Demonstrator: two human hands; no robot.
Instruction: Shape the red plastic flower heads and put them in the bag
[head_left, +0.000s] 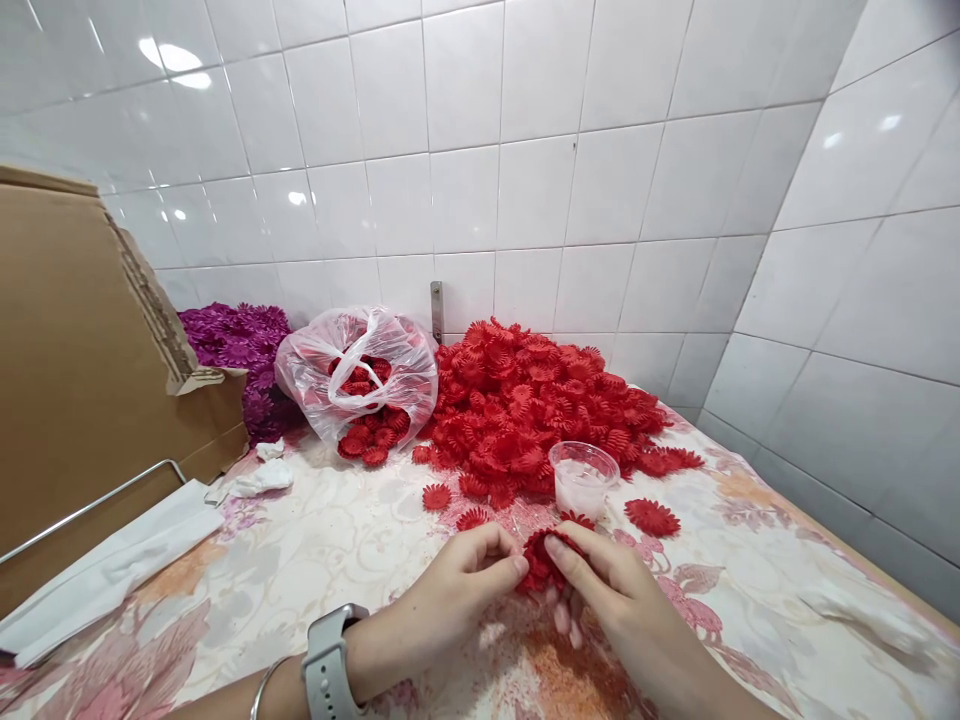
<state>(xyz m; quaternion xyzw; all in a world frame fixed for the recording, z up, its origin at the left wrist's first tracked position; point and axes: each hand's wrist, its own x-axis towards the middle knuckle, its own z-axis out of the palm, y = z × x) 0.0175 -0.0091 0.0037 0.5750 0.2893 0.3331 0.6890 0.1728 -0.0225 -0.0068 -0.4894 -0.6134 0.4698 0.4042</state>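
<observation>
Between my two hands is a red fabric flower [538, 562] with fringed petals. My left hand [469, 580] pinches its left edge between thumb and fingers. On the other side, my right hand [607, 580] grips it with the thumb pressed on top. Just beyond the hands stands a clear plastic cup [585, 480] with whitish contents. A loose red flower piece [652, 517] lies right of the cup, and another [473, 518] lies just past my left hand. Behind them rises a large pile of red flower pieces [525, 400].
A tied clear plastic bag [307, 365] of red flower pieces sits left of the pile, with purple flower pieces [240, 350] behind it. A cardboard box [75, 380] stands at the left. White tissue [259, 480] lies on the floral tablecloth [322, 540]. Tiled walls [540, 190] bound the table.
</observation>
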